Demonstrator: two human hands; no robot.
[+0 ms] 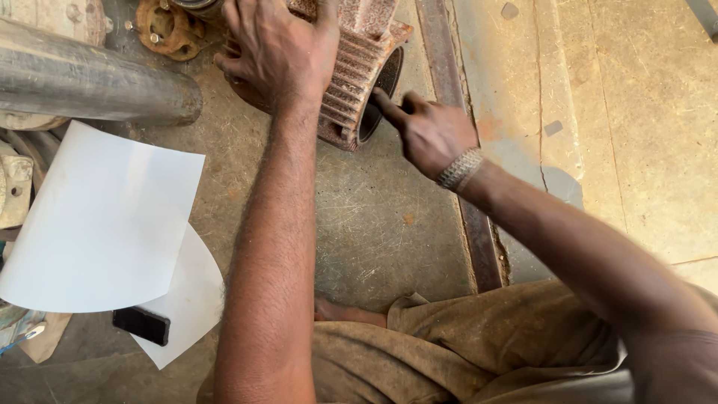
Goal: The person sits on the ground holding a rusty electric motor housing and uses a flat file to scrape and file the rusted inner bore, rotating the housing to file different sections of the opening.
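A rusty finned motor housing lies on its side on the floor at the top centre, its round open end facing right. My left hand rests spread over the top of the housing and holds it. My right hand, with a metal watch band on the wrist, is at the open end, its index finger pressed against the rim of the opening. The inside of the housing is dark and hidden.
A thick grey metal pipe lies at the top left, with a rusty flange beyond it. Two white paper sheets lie at the left, a dark phone on them. A steel rail runs down the floor beside me.
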